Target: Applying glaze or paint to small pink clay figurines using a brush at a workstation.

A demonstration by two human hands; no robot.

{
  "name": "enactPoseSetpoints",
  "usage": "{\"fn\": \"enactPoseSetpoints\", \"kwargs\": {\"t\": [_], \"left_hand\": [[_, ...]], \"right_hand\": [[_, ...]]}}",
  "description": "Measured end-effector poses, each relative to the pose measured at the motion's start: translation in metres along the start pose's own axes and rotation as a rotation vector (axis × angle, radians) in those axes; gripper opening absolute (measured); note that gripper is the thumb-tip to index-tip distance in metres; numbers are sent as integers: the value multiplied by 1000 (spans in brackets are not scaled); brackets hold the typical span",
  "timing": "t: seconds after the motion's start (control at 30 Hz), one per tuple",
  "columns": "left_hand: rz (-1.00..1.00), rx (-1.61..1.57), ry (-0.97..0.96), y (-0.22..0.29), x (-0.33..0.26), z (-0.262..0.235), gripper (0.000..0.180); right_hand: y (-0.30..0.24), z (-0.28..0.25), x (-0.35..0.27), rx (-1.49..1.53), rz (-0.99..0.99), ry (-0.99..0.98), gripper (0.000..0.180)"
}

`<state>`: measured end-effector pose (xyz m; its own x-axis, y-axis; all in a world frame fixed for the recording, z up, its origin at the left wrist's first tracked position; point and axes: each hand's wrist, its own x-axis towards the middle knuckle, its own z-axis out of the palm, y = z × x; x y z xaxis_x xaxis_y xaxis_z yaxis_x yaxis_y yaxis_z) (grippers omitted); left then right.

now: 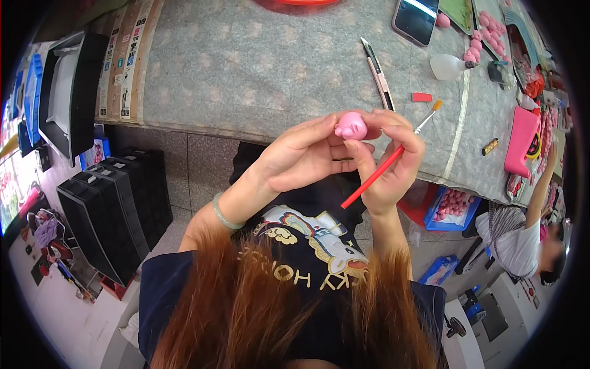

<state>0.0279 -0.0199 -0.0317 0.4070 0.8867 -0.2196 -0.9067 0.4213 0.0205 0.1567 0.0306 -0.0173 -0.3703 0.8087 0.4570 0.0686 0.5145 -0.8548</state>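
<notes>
You are pinching the small pink figure [351, 126] between both hands over the table edge [246, 126]; your right hand [387, 166] is also gripping the red brush [384, 166]. It is looking light, probably fragile: hold its round body, left hand [301, 157] supporting

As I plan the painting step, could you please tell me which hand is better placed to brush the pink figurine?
Probably the right hand: it grips the red-handled paintbrush, while the left hand steadies the pink figurine.

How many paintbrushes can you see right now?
1: the red-handled paintbrush, held in the right hand beside the pink figure. Others may be hidden in the clutter at the table's far right.
</notes>
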Motion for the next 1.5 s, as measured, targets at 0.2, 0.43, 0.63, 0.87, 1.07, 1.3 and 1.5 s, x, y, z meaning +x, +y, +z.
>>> {"fn": "enactPoseSetpoints", "kwargs": {"t": [0.2, 0.43, 0.63, 0.87, 1.07, 1.3, 1.5], "left_hand": [[54, 42, -32, 2, 0, -3, 44], [94, 66, -28, 2, -1, -1, 43], [400, 517, 144, 7, 2, -5, 49], [725, 938, 18, 4, 18, 8, 67], [1101, 1478, -82, -11, 31, 18, 68], [955, 1419, 57, -3, 24, 68, 49], [809, 1114, 573, 26, 2, 74, 15]], "right_hand": [[2, 0, -4, 55, -14, 25, 44], [-2, -3, -3, -2, -107, -18, 44], [-5, -6, -6, 93, 230, -46, 39], [-7, -9, 7, 291, 344, 74, 36], [-19, -38, 19, 220, 477, -133, 37], [-62, -148, 113, -89, -132, 245, 19], [38, -276, 262, -745, 292, 127, 28]]}}
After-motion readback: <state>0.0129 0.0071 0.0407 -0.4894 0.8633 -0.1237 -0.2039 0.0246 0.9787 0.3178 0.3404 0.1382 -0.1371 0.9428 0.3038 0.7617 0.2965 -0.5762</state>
